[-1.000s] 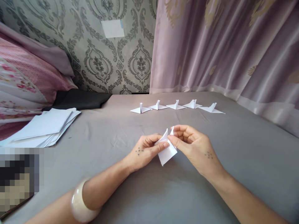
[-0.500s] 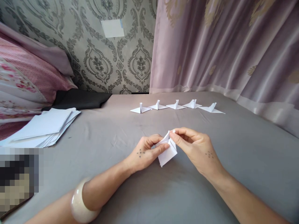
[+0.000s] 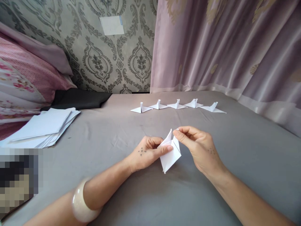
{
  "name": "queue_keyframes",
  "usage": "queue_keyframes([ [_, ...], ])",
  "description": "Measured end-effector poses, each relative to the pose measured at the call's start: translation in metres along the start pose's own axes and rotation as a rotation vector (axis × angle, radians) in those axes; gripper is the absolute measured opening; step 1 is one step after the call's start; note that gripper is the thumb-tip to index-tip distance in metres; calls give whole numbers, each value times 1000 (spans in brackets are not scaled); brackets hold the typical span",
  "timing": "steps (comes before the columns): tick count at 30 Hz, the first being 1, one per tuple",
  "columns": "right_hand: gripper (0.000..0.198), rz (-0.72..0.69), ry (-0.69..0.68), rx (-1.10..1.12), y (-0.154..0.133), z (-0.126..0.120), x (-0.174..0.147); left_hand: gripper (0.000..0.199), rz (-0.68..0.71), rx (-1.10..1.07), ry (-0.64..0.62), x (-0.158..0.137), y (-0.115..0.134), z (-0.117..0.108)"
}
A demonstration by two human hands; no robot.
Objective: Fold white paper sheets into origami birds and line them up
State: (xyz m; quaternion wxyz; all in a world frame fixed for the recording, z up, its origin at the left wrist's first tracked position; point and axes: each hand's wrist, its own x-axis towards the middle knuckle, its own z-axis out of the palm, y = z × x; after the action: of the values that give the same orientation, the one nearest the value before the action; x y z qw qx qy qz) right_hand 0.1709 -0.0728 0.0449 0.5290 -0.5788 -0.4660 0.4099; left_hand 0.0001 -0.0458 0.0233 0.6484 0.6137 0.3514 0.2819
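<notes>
Both hands hold one white folded-paper figure above the grey cloth. My left hand grips its left side, thumb lying across the front and fingers behind the paper. My right hand pinches the upper right point between thumb and forefinger. A second narrow point sticks up at the top, left of the pinched one. The lower corner of the paper hangs free, pointing down. Beyond my hands stands a row of several white origami birds with raised necks and spread wings.
A stack of white paper sheets lies at the left on the grey cloth. Behind it is a folded black cloth. A mauve curtain hangs at the back right, beside a patterned wall with a white paper on it.
The folded paper has tilted slightly, and its lower corner sits a little lower. The two upper points look more upright and distinct. Both hands keep their hold.
</notes>
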Motion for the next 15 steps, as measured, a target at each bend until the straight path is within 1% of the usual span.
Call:
queue_keyframes([
  [3,31,-8,-42,-9,-1,-1,1,27,-29,-15,24,-1,1,1],
  [6,35,41,-172,1,-1,-1,2,28,-54,-60,76,-1,1,2],
  [8,35,88,-228,-16,3,1,3,30,-73,-85,106,0,1,2],
  [9,33,101,-221,-37,6,2,4,30,-86,-93,116,1,0,2],
  [11,31,100,-159,-90,13,4,7,30,-118,-113,126,3,-2,1],
  [13,33,93,-100,-99,19,5,11,29,-144,-147,140,6,-4,0],
  [15,36,96,-93,-93,24,5,15,30,-155,-187,157,8,-8,-4],
])
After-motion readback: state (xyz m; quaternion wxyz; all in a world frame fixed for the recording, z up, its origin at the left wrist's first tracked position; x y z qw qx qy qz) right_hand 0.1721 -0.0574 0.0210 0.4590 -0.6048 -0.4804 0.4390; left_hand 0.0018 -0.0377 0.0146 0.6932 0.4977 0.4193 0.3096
